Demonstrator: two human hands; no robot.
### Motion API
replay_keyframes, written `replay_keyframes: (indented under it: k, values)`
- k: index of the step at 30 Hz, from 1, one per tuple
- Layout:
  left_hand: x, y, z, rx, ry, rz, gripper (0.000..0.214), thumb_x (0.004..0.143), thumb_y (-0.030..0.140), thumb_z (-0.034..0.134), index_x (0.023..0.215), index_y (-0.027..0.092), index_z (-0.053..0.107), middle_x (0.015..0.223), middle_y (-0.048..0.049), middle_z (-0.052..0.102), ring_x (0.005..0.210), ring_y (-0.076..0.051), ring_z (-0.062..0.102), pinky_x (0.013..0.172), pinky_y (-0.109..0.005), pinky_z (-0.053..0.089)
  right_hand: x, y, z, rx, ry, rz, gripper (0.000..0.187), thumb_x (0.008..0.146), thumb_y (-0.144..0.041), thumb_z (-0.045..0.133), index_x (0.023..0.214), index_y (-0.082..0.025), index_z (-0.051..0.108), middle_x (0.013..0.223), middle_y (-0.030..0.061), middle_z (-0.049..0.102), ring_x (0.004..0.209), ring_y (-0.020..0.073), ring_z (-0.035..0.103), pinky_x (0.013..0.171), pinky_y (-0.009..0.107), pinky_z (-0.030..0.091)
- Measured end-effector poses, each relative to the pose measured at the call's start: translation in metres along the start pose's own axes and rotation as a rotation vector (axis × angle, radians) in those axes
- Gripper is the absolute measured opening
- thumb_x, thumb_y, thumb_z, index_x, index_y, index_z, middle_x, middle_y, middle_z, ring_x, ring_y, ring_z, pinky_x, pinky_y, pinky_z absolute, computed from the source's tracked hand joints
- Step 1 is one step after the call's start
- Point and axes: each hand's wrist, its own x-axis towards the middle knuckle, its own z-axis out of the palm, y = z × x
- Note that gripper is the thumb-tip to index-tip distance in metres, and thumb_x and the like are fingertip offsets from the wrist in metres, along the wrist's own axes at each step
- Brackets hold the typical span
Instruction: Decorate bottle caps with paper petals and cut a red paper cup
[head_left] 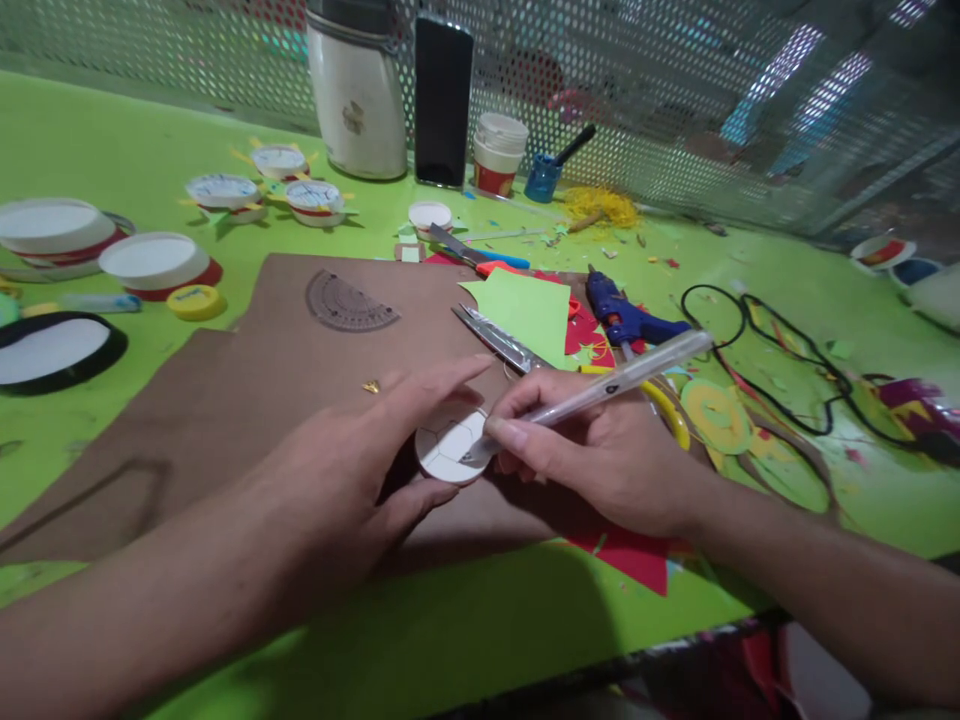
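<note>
A small white round disc [444, 455] with thin dark lines drawn on it like a ball pattern lies low over the brown cardboard [292, 385]. My left hand [367, 460] steadies it between the thumb and the fingers, which curve around its left side. My right hand [592, 440] grips a clear-barrelled pen [600, 385], its tip on the disc's lower right face. Just beyond the right hand are scissors with shiny blades [502, 338] and a light green paper piece [521, 310]. A small gold-coloured bit [371, 386] sits past my left hand.
On the cardboard lies a protractor [351, 302]. Right of it are a blue glue gun [626, 312] and a black cable [787, 350]. White round cup pieces [154, 260] stand at left. A phone [442, 105], a white canister [358, 100] and paper cups [498, 150] line the mesh.
</note>
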Motion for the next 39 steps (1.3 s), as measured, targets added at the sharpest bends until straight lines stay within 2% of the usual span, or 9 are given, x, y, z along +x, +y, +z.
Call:
replay_keyframes:
  k: [6, 11, 19, 27, 32, 36, 39]
  values:
    - [0.0001, 0.0, 0.0001, -0.012, -0.01, 0.02, 0.059, 0.088, 0.043, 0.053, 0.144, 0.038, 0.035, 0.125, -0.0041, 0.067, 0.1, -0.029, 0.067, 0.079, -0.038, 0.054, 0.001, 0.0004, -0.0001, -0.016, -0.009, -0.031, 0.012, 0.09, -0.03, 0.06, 0.085, -0.019, 0.062, 0.07, -0.0016, 0.063, 0.061, 0.0102, 0.056, 0.057, 0.021, 0.048]
    - [-0.0029, 0.002, 0.0007, -0.012, 0.003, 0.004, 0.058, 0.089, 0.042, 0.052, 0.144, 0.038, 0.034, 0.125, -0.0034, 0.066, 0.097, -0.027, 0.068, 0.079, -0.037, 0.054, 0.0008, 0.0015, -0.0009, -0.023, -0.018, -0.047, 0.012, 0.091, -0.03, 0.059, 0.086, -0.02, 0.062, 0.072, -0.0021, 0.063, 0.063, 0.0096, 0.057, 0.058, 0.02, 0.048]
    - [-0.0032, 0.0023, -0.0003, -0.022, 0.005, 0.005, 0.059, 0.088, 0.041, 0.053, 0.144, 0.037, 0.036, 0.126, -0.0033, 0.065, 0.099, -0.026, 0.067, 0.082, -0.037, 0.053, 0.0004, 0.0017, -0.0005, -0.001, -0.026, -0.013, 0.012, 0.091, -0.031, 0.059, 0.086, -0.02, 0.062, 0.071, -0.0022, 0.063, 0.062, 0.0096, 0.056, 0.058, 0.02, 0.048]
    - [-0.0024, -0.0004, 0.0022, 0.009, 0.022, 0.039, 0.059, 0.09, 0.041, 0.052, 0.144, 0.039, 0.032, 0.122, -0.0015, 0.068, 0.095, -0.024, 0.067, 0.08, -0.034, 0.052, -0.0002, 0.0019, -0.0012, -0.01, -0.025, -0.016, 0.011, 0.091, -0.028, 0.059, 0.084, -0.02, 0.061, 0.067, -0.0029, 0.061, 0.058, 0.0088, 0.053, 0.053, 0.019, 0.044]
    - [-0.0035, -0.0022, 0.0035, -0.001, 0.024, 0.055, 0.059, 0.09, 0.043, 0.052, 0.145, 0.041, 0.03, 0.119, 0.0, 0.069, 0.091, -0.024, 0.068, 0.074, -0.032, 0.052, -0.0002, 0.0003, -0.0005, -0.033, -0.024, 0.007, 0.012, 0.088, -0.029, 0.061, 0.081, -0.02, 0.062, 0.063, -0.0029, 0.059, 0.054, 0.009, 0.051, 0.049, 0.02, 0.042]
    - [-0.0029, -0.0022, 0.0038, -0.014, 0.037, 0.043, 0.058, 0.088, 0.045, 0.053, 0.143, 0.042, 0.034, 0.115, -0.0002, 0.07, 0.086, -0.024, 0.069, 0.069, -0.032, 0.053, 0.0001, -0.0001, -0.0017, -0.03, -0.034, 0.028, 0.012, 0.087, -0.03, 0.062, 0.081, -0.02, 0.062, 0.061, -0.0031, 0.058, 0.052, 0.0089, 0.049, 0.048, 0.02, 0.04]
    - [-0.0014, -0.0017, 0.0034, -0.034, 0.04, 0.046, 0.057, 0.087, 0.044, 0.054, 0.142, 0.041, 0.037, 0.116, -0.0009, 0.069, 0.088, -0.025, 0.069, 0.071, -0.034, 0.053, 0.0004, 0.001, -0.0025, 0.003, -0.052, 0.048, 0.013, 0.088, -0.032, 0.061, 0.082, -0.02, 0.061, 0.061, -0.0031, 0.058, 0.053, 0.0092, 0.05, 0.048, 0.02, 0.04]
